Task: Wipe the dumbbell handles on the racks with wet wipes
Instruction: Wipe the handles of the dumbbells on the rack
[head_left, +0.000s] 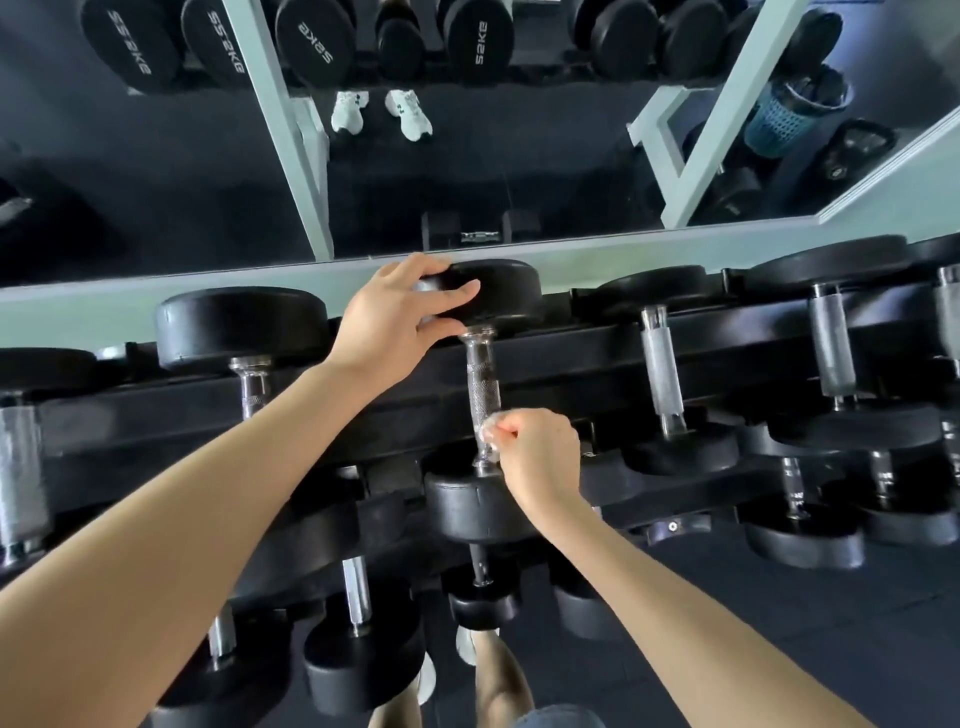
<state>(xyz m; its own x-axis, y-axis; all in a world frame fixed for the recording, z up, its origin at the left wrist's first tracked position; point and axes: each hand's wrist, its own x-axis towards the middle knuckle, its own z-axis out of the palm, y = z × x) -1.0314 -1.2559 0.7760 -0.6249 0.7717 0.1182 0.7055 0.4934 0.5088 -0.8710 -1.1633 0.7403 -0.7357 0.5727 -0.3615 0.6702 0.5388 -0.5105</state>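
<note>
Dumbbell handle (482, 387): knurled steel, on the top tier of the rack (145, 410), midway along it.
Left hand (400, 312): fingers curled over the dumbbell's far head (506, 291), at the rack's back edge.
Right hand (540, 457): pinching a wet wipe (491, 434) against the handle's near end.
Progress: apparently mid-task; whether neighbouring handles (657, 358) are wiped cannot be told.

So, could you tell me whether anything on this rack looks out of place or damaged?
Nothing stands out: the left hand grips one dumbbell's far head, the right hand pinches a wipe against its handle.
</note>
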